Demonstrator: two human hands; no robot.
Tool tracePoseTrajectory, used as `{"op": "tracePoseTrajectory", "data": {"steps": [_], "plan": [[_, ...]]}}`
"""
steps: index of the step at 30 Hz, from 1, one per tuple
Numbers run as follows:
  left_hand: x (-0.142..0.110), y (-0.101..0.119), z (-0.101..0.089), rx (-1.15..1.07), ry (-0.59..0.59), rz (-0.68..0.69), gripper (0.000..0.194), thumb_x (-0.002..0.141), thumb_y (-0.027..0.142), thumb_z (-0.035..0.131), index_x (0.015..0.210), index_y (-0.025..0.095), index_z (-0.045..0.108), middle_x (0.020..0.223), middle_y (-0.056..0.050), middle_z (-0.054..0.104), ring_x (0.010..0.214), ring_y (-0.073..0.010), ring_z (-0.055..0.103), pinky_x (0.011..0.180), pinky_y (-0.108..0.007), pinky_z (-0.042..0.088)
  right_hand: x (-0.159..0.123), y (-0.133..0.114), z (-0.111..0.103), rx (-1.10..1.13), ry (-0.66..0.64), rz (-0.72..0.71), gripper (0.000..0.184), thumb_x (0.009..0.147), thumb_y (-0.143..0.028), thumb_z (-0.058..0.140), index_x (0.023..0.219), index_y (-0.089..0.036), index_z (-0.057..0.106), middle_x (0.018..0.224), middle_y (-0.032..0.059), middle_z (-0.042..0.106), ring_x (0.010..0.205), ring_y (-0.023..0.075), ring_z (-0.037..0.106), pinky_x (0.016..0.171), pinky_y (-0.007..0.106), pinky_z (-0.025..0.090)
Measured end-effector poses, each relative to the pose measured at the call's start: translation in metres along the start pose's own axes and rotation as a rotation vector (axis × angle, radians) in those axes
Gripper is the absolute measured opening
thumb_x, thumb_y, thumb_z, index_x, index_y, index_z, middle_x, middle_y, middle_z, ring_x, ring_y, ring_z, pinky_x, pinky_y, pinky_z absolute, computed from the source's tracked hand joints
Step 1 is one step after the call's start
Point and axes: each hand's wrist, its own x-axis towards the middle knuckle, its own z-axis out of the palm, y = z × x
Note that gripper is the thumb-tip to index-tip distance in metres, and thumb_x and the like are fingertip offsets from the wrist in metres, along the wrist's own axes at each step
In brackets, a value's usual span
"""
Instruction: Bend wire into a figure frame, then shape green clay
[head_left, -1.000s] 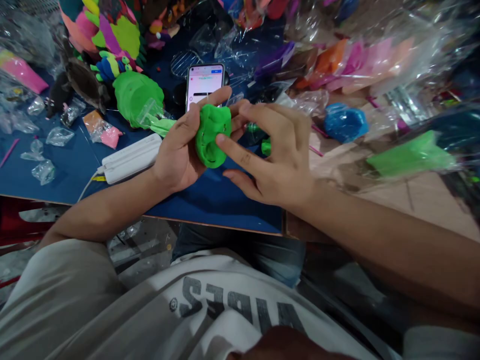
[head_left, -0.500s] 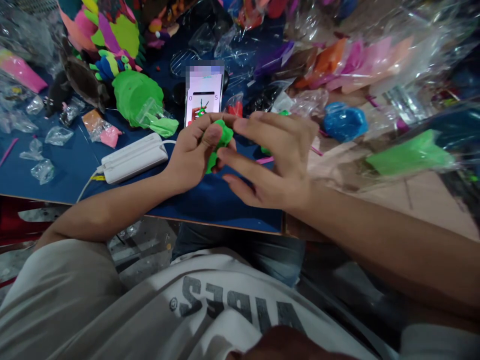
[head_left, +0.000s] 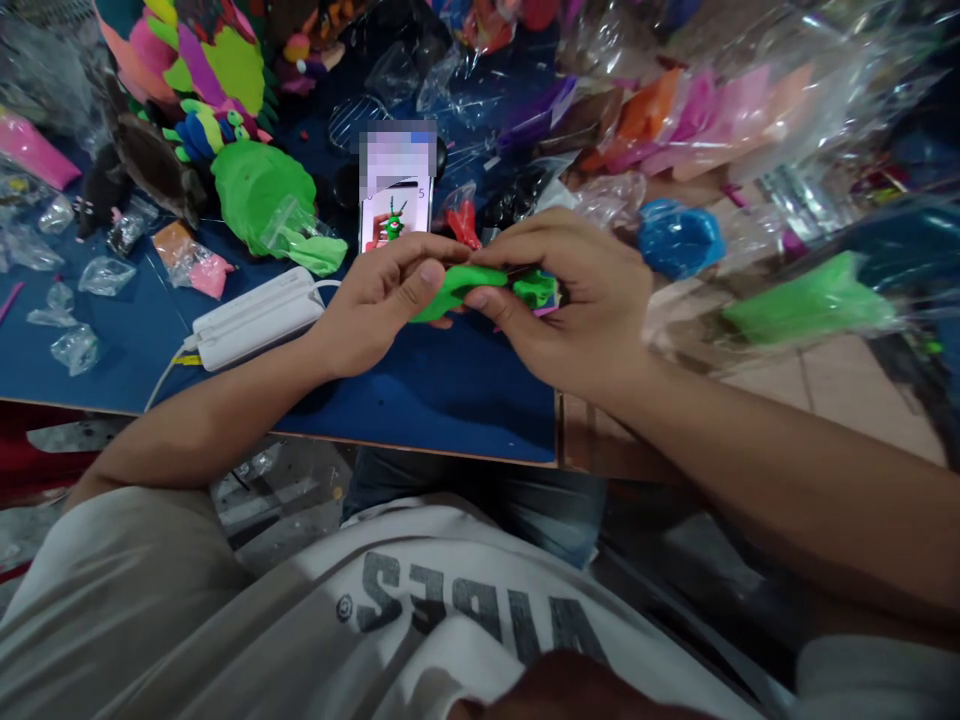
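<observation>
A lump of bright green modelling clay (head_left: 459,287) is stretched between my two hands over the table's front part. My left hand (head_left: 386,300) is wrapped round its left end, thumb on top. With thumb and fingertips, my right hand (head_left: 577,300) pinches the right end. Another green clay piece (head_left: 534,289) shows just beyond the right fingers; whether it touches them I cannot tell. Behind my hands a phone (head_left: 395,205) stands propped, its screen showing a small green figure with two thin stalks on its head.
A white power bank or adapter (head_left: 259,318) with a cable lies left of my hands. Behind it sits a large green clay piece (head_left: 262,195). Bagged blue clay (head_left: 681,238) and bagged light-green clay (head_left: 814,300) lie at the right, among plastic wrappers.
My right hand has gone from spread fingers to a pinch on the clay. The clay is now drawn out sideways to the right, where it was a compact lump in my left hand.
</observation>
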Motion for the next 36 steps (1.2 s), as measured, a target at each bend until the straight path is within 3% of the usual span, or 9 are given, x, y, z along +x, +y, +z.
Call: {"op": "tracePoseTrajectory", "data": {"steps": [4, 9, 11, 14, 16, 20, 25, 30, 36], "plan": [[-0.008, 0.005, 0.002, 0.117, -0.036, 0.215, 0.027, 0.101, 0.030, 0.094, 0.127, 0.023, 0.091, 0.130, -0.009, 0.092, 0.152, -0.0347, 0.080, 0.129, -0.043, 0.067, -0.001, -0.003, -0.005, -0.020, 0.096, -0.068, 0.023, 0.110, -0.058, 0.083, 0.121, -0.038, 0.085, 0.127, 0.0108, 0.085, 0.120, 0.0357, 0.082, 0.102, 0.060, 0.075], [-0.013, 0.006, -0.002, 0.455, -0.115, 0.611, 0.038, 0.099, 0.031, 0.099, 0.135, 0.024, 0.089, 0.151, -0.008, 0.085, 0.162, -0.0332, 0.070, 0.145, -0.042, 0.050, -0.001, 0.007, -0.003, 0.101, 0.028, 0.038, 0.065, 0.105, -0.085, 0.080, 0.147, -0.035, 0.078, 0.150, 0.0150, 0.082, 0.141, 0.0364, 0.076, 0.114, 0.053, 0.072], [0.002, 0.002, -0.013, 0.590, -0.154, 0.794, 0.047, 0.103, 0.044, 0.096, 0.145, 0.026, 0.084, 0.156, -0.009, 0.082, 0.157, -0.0326, 0.072, 0.144, -0.046, 0.052, 0.001, 0.013, 0.001, 0.227, 0.040, 0.143, 0.069, 0.102, -0.087, 0.084, 0.143, -0.032, 0.079, 0.135, 0.0133, 0.086, 0.127, 0.0321, 0.081, 0.104, 0.046, 0.074], [0.028, -0.009, -0.032, 0.739, -0.274, 1.170, 0.100, 0.077, 0.086, 0.103, 0.157, 0.031, 0.077, 0.153, -0.010, 0.082, 0.136, -0.0326, 0.080, 0.122, -0.049, 0.069, 0.002, 0.018, 0.006, 0.418, 0.039, 0.209, 0.061, 0.092, -0.077, 0.100, 0.128, -0.031, 0.085, 0.108, 0.0060, 0.086, 0.103, 0.0279, 0.084, 0.084, 0.041, 0.075], [0.035, -0.013, -0.039, 0.843, -0.228, 1.053, 0.102, 0.089, 0.094, 0.088, 0.168, 0.031, 0.068, 0.163, -0.013, 0.077, 0.139, -0.0330, 0.080, 0.123, -0.051, 0.069, 0.002, 0.018, 0.007, 0.478, 0.029, 0.216, 0.053, 0.087, -0.067, 0.109, 0.121, -0.032, 0.088, 0.100, 0.0033, 0.084, 0.095, 0.0271, 0.083, 0.079, 0.043, 0.075], [0.024, -0.008, -0.035, 0.930, -0.223, 0.846, 0.075, 0.110, 0.087, 0.068, 0.154, 0.026, 0.077, 0.140, -0.012, 0.088, 0.129, -0.0306, 0.086, 0.113, -0.047, 0.073, 0.001, 0.015, 0.005, 0.457, 0.028, 0.207, 0.043, 0.085, -0.055, 0.112, 0.115, -0.032, 0.092, 0.096, 0.0019, 0.083, 0.085, 0.0247, 0.081, 0.077, 0.045, 0.075], [0.017, -0.008, -0.025, 0.874, -0.274, 0.767, 0.067, 0.113, 0.081, 0.069, 0.140, 0.022, 0.083, 0.128, -0.011, 0.091, 0.120, -0.0277, 0.088, 0.106, -0.043, 0.075, -0.001, 0.011, 0.009, 0.387, 0.034, 0.186, 0.044, 0.087, -0.057, 0.111, 0.116, -0.031, 0.090, 0.097, 0.0018, 0.084, 0.087, 0.0248, 0.081, 0.079, 0.045, 0.076], [0.019, -0.022, -0.020, 0.632, -0.290, 0.695, 0.060, 0.109, 0.078, 0.079, 0.134, 0.024, 0.076, 0.121, -0.007, 0.083, 0.098, -0.0217, 0.086, 0.084, -0.038, 0.077, -0.004, 0.012, 0.017, 0.251, 0.323, 0.032, 0.052, 0.084, -0.056, 0.114, 0.122, -0.034, 0.085, 0.105, 0.0026, 0.085, 0.084, 0.0219, 0.077, 0.073, 0.039, 0.072], [0.017, -0.023, -0.020, 0.687, -0.147, 0.810, 0.058, 0.110, 0.076, 0.078, 0.137, 0.025, 0.073, 0.127, -0.008, 0.077, 0.139, -0.0356, 0.082, 0.108, -0.051, 0.075, -0.012, 0.003, 0.004, -0.095, 0.220, 0.022, 0.032, 0.111, -0.061, 0.085, 0.125, -0.033, 0.089, 0.114, 0.0106, 0.086, 0.114, 0.0354, 0.086, 0.103, 0.056, 0.077]]}}
